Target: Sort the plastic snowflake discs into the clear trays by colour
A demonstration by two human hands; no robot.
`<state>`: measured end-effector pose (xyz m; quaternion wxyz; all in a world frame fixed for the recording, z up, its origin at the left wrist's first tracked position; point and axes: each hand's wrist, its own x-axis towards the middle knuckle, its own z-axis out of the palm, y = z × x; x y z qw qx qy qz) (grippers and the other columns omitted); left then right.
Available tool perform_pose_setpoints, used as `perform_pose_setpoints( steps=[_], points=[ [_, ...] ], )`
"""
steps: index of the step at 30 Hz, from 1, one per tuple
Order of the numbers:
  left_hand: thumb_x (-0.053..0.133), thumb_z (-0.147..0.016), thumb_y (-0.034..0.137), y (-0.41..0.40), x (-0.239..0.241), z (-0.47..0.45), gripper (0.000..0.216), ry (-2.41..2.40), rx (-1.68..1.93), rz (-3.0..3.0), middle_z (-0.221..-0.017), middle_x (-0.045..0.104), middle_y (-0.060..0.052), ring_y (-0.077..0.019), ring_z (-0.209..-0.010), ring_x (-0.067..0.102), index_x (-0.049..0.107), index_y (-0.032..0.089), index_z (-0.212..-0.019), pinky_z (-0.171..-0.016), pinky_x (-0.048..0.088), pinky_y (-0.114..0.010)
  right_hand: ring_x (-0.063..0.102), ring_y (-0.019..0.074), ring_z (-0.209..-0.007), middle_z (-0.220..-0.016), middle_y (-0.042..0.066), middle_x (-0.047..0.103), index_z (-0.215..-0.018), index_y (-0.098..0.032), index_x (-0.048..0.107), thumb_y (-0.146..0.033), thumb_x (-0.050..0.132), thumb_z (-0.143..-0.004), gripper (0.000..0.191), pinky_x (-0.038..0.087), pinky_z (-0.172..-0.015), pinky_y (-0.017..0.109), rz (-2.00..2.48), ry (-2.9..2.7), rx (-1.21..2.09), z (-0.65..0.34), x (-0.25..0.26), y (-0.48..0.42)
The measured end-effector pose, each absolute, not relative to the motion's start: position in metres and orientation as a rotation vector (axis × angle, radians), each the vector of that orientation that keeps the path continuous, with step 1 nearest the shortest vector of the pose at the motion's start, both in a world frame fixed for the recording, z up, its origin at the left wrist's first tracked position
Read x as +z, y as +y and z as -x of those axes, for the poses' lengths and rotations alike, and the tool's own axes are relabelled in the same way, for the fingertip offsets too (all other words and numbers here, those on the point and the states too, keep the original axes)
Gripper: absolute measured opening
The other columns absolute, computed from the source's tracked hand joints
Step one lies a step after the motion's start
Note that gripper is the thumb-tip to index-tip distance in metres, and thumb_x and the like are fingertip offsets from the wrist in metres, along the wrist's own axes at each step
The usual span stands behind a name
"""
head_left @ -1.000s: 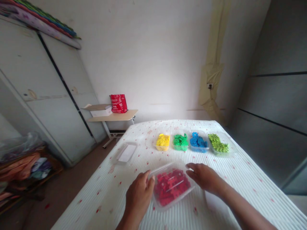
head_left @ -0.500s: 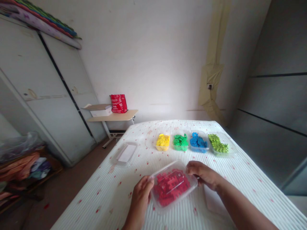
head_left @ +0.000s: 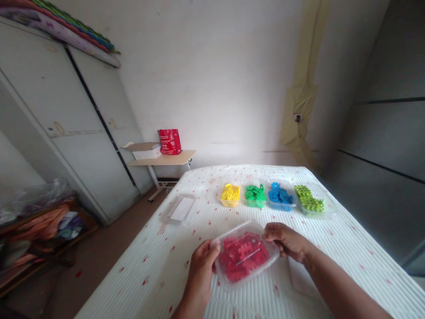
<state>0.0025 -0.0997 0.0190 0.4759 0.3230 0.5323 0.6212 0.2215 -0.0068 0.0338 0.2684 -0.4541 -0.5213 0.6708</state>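
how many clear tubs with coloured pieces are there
5, by contents: the red tub, held in left hand and right hand; beyond, left to right, yellow tub, green tub, blue tub, lime-green tub.

Tub (head_left: 254, 274) btwn L hand (head_left: 202, 261) & R hand (head_left: 287, 239), front part of covered surface (head_left: 179, 261).
Row of 4 tubs (head_left: 282, 205) behind, pcs (head_left: 255, 192) in each; flat container (head_left: 168, 213) L of row. Small tbl (head_left: 172, 160) back L w/ box (head_left: 146, 154) on its L, bag (head_left: 170, 142) R of box. Cabinet (head_left: 66, 102) far L, rolls (head_left: 78, 40) on top.
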Motion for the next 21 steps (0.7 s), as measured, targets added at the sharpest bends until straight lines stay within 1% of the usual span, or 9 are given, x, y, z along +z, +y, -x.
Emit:
perform_pose_setpoints(
  steps=[4,7,10,12,16,19,21],
  points=[
    [0.071,-0.058,0.045,-0.101,0.022,-0.003,0.033,1.312,1.519,-0.750,-0.047,0.050,0.003,-0.0093,-0.045,0.047,0.063,0.014,-0.065,-0.048,0.035,-0.021,0.032,0.0047,-0.030,-0.037,-0.009,0.040,-0.056,-0.019,0.043,-0.030,0.056,-0.060,0.017,0.024,-0.032,0.018,1.167,-1.416,1.827,-0.225,0.030,-0.007],
    [0.068,-0.064,0.046,-0.101,0.019,0.001,0.032,1.250,1.485,-0.741,-0.046,0.047,0.004,-0.0074,-0.042,0.042,0.062,0.014,-0.066,-0.046,0.031,-0.020,0.037,0.0052,-0.034,-0.044,-0.008,0.044,-0.062,-0.019,0.047,-0.031,0.055,-0.062,0.015,0.027,-0.034,0.018,1.136,-1.426,1.874,-0.229,0.030,-0.008],
    [0.063,-0.070,0.045,-0.100,0.012,0.006,0.031,1.169,1.481,-0.699,-0.048,0.044,0.005,-0.0067,-0.042,0.039,0.062,0.013,-0.073,-0.045,0.027,-0.019,0.040,0.0056,-0.036,-0.049,-0.007,0.047,-0.067,-0.018,0.049,-0.031,0.054,-0.062,0.015,0.027,-0.035,0.018,1.156,-1.448,1.874,-0.231,0.033,-0.008],
    [0.063,-0.070,0.044,-0.099,0.007,0.009,0.031,1.139,1.491,-0.678,-0.049,0.044,0.005,-0.0068,-0.043,0.038,0.061,0.014,-0.073,-0.045,0.027,-0.019,0.040,0.0056,-0.038,-0.051,-0.007,0.048,-0.068,-0.018,0.049,-0.031,0.053,-0.061,0.015,0.027,-0.035,0.018,1.182,-1.468,1.859,-0.231,0.035,-0.009],
    [0.062,-0.072,0.042,-0.097,0.003,0.008,0.029,1.129,1.507,-0.695,-0.048,0.045,0.005,-0.0065,-0.042,0.037,0.058,0.014,-0.064,-0.044,0.024,-0.019,0.039,0.0056,-0.039,-0.050,-0.007,0.046,-0.069,-0.018,0.049,-0.030,0.053,-0.059,0.016,0.026,-0.036,0.018,1.224,-1.519,1.829,-0.229,0.038,-0.010],
    [0.061,-0.073,0.039,-0.097,0.004,0.007,0.026,1.160,1.516,-0.713,-0.048,0.046,0.005,-0.0061,-0.041,0.037,0.058,0.015,-0.065,-0.043,0.023,-0.019,0.039,0.0057,-0.039,-0.049,-0.007,0.045,-0.070,-0.018,0.049,-0.028,0.053,-0.057,0.016,0.024,-0.036,0.017,1.248,-1.545,1.805,-0.228,0.042,-0.011],
    [0.063,-0.072,0.038,-0.096,0.005,0.006,0.024,1.191,1.529,-0.724,-0.049,0.048,0.005,-0.0062,-0.042,0.038,0.059,0.015,-0.067,-0.043,0.024,-0.019,0.040,0.0059,-0.041,-0.050,-0.007,0.045,-0.069,-0.018,0.049,-0.028,0.053,-0.055,0.016,0.025,-0.037,0.017,1.276,-1.547,1.776,-0.226,0.046,-0.012]
  ],
)
